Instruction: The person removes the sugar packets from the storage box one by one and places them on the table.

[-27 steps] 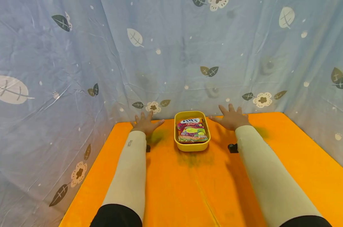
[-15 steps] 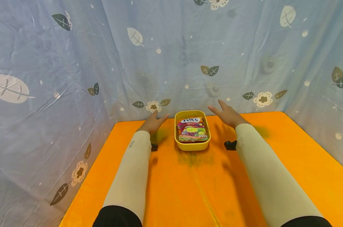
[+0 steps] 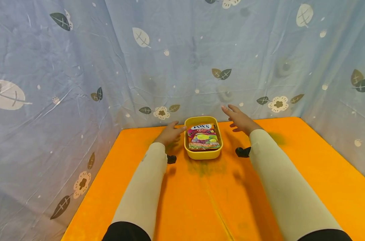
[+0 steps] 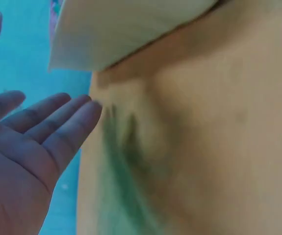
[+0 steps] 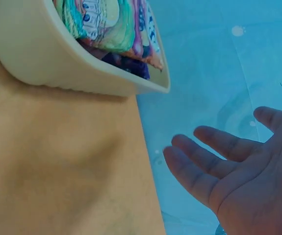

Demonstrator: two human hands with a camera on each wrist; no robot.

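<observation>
A yellow rectangular tub [image 3: 204, 155] stands at the far middle of the orange table, holding a colourful FOX'S FRUITS candy packet [image 3: 203, 136]. In the right wrist view, something dark purple shows under the packet [image 5: 106, 29]. My left hand [image 3: 169, 134] is just left of the tub, fingers extended and thumb near its rim in the head view. To the tub's right, my right hand [image 3: 241, 121] hovers in the air with fingers spread loosely, apart from the wall of the tub [image 5: 82, 71]. Neither hand holds anything.
A blue-grey curtain [image 3: 182, 67] with leaf and flower prints hangs behind the orange table [image 3: 194, 201] and along both sides. Greenish stains mark the tabletop around the tub. Dark wrist camera mounts [image 3: 242, 152] stick out under the sleeves.
My left hand has moved right, up close to the tub. The right hand has shifted slightly inward and turned its palm toward the tub. The tub has stayed in place.
</observation>
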